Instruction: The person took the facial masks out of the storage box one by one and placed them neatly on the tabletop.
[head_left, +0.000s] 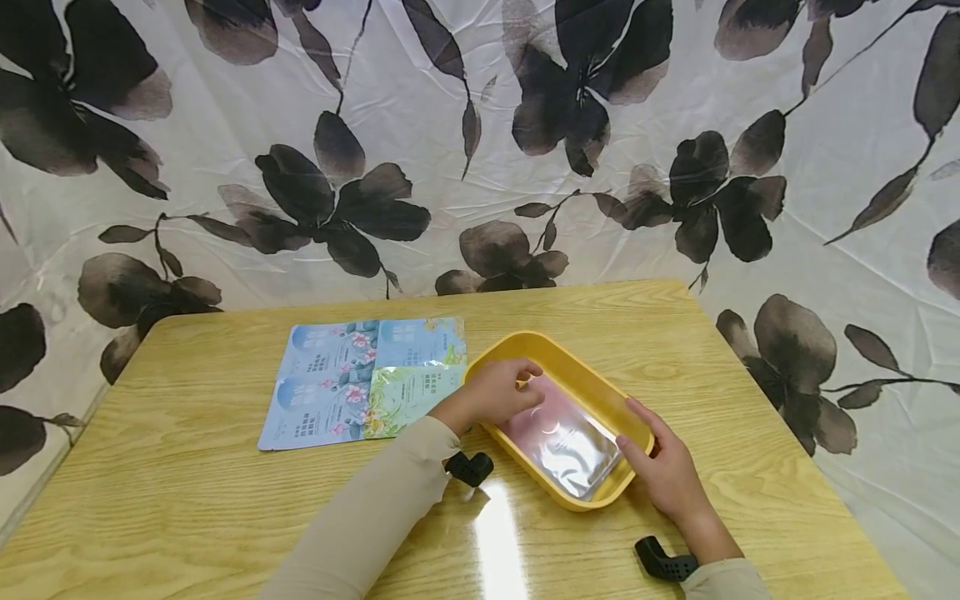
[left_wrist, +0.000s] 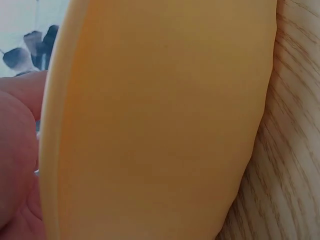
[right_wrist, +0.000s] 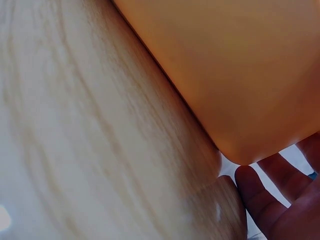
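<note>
A yellow plastic tray sits at an angle on the table, and in it lies a shiny pink and silver sachet. My left hand reaches over the tray's left rim, with bent fingers above the sachet's upper end and a gap between finger and thumb. In the left wrist view the tray wall hides most of that hand's work. My right hand holds the tray's near right corner, thumb at the rim and fingers along the outside. The right wrist view shows its fingers beside the tray's outer wall.
Left of the tray, flat printed sachets lie edge to edge: blue ones with pink flowers, another blue one, and a green one. They rest on a wood-grain table. Behind it hangs a white flower-printed cloth.
</note>
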